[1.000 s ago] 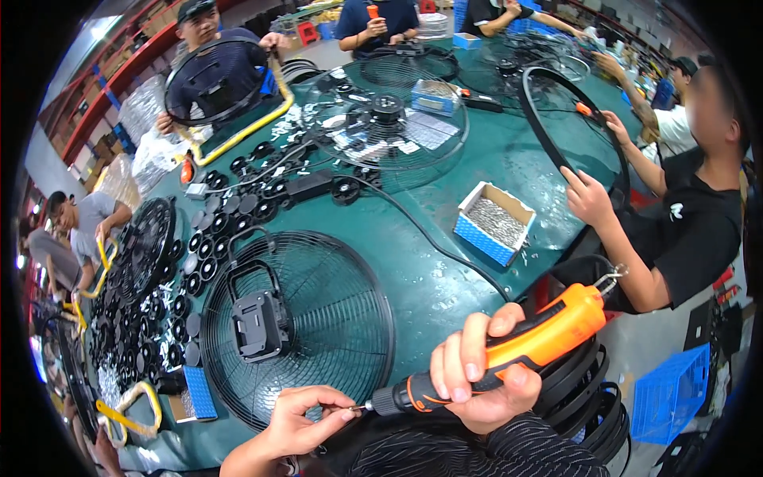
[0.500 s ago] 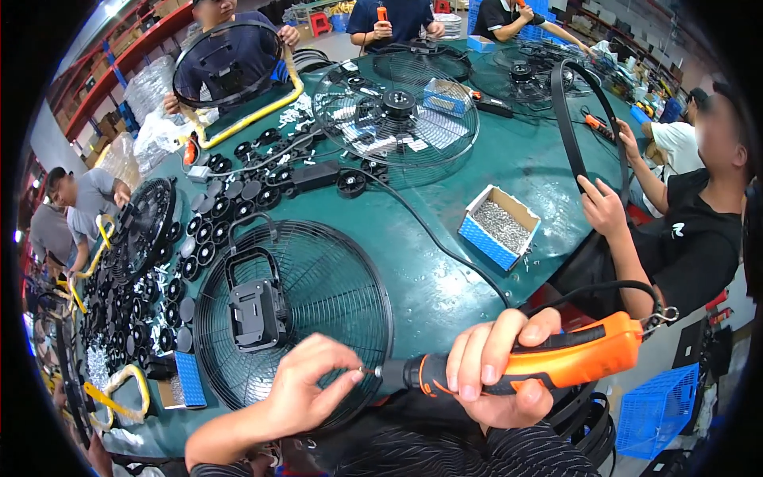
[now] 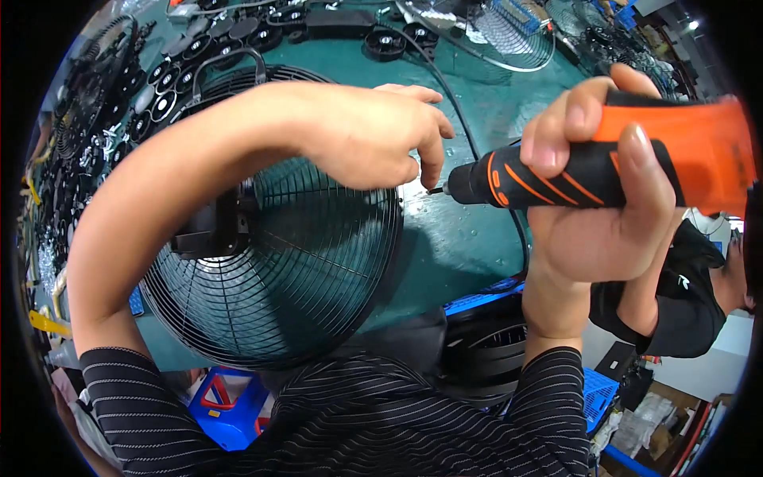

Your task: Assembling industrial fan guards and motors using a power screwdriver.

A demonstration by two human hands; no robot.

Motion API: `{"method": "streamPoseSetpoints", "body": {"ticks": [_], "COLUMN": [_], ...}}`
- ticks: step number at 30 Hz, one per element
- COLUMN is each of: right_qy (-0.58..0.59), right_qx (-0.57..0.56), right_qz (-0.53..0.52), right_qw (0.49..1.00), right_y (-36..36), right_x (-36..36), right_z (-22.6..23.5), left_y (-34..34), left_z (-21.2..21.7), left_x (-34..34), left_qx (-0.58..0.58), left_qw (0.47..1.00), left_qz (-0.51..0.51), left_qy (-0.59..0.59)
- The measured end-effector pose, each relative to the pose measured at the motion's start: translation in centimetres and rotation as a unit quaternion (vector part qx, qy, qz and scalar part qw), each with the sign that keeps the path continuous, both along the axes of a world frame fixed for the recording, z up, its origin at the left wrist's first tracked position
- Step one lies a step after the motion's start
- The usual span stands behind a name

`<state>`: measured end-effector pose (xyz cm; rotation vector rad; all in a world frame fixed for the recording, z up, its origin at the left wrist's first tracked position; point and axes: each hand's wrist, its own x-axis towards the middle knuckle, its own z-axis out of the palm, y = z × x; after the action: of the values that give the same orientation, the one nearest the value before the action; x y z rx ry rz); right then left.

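My right hand point(image 3: 604, 183) grips an orange and black electric screwdriver point(image 3: 548, 176), its fingers wrapped round the body. The screwdriver lies nearly level, with its thin bit pointing left. My left hand point(image 3: 381, 139) reaches across from the left with fingers bent down and pinched at the tip of that bit; whatever small piece they hold there is hidden. Beneath my left forearm lies a round black wire fan guard point(image 3: 318, 270) with a dark bracket point(image 3: 211, 230) on it. The bit's tip is just beyond the guard's right rim as seen here.
Round black parts point(image 3: 163, 79) and small fittings cover the table's left and far side. A black cable point(image 3: 457, 95) runs over the green tabletop point(image 3: 445, 262). Another wire guard point(image 3: 493, 40) stands at the back. A person in black point(image 3: 675, 294) is at the right. A blue plastic stool point(image 3: 226, 409) stands below the near edge.
My view has tipped down toward the near edge. Both hands and the screwdriver now appear higher in view, still together at the bit's tip, with my left forearm crossing over the fan guard.
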<state>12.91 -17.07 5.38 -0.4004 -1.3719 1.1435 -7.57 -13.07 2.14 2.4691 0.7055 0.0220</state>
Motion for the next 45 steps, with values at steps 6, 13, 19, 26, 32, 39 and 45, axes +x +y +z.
{"method": "streamPoseSetpoints", "body": {"ticks": [6,13,19,26,32,39,45], "right_qy": [-0.04,-0.082,-0.098,-0.109,-0.125,-0.144,-0.174], "right_qx": [-0.024,-0.005,0.003,0.009,0.019,0.039,0.043], "right_qz": [0.047,0.027,0.021,0.017,0.011,-0.008,-0.012], "right_qw": [0.998,0.996,0.995,0.994,0.992,0.989,0.984], "right_y": [2.4,2.3,2.0,2.0,2.1,2.2,1.5], "right_x": [-1.3,-1.8,-2.2,-2.5,-3.1,-3.9,-4.3], "right_z": [-3.2,-4.7,-5.0,-5.4,-5.6,-5.9,-5.6], "left_y": [2.6,3.1,2.5,2.5,2.7,1.9,2.1], "left_z": [-2.9,-3.6,-4.2,-4.9,-4.9,-4.7,-3.3], "left_x": [-0.4,-1.3,-1.2,-1.1,-1.4,-1.4,-1.7], "left_qx": [-0.073,-0.111,-0.049,-0.064,-0.08,-0.192,-0.169], "left_qw": [0.993,0.989,0.992,0.992,0.991,0.979,0.984], "left_qz": [-0.075,-0.093,-0.115,-0.112,-0.098,-0.002,-0.053], "left_qy": [0.052,0.022,0.008,0.008,-0.054,-0.07,-0.02]}}
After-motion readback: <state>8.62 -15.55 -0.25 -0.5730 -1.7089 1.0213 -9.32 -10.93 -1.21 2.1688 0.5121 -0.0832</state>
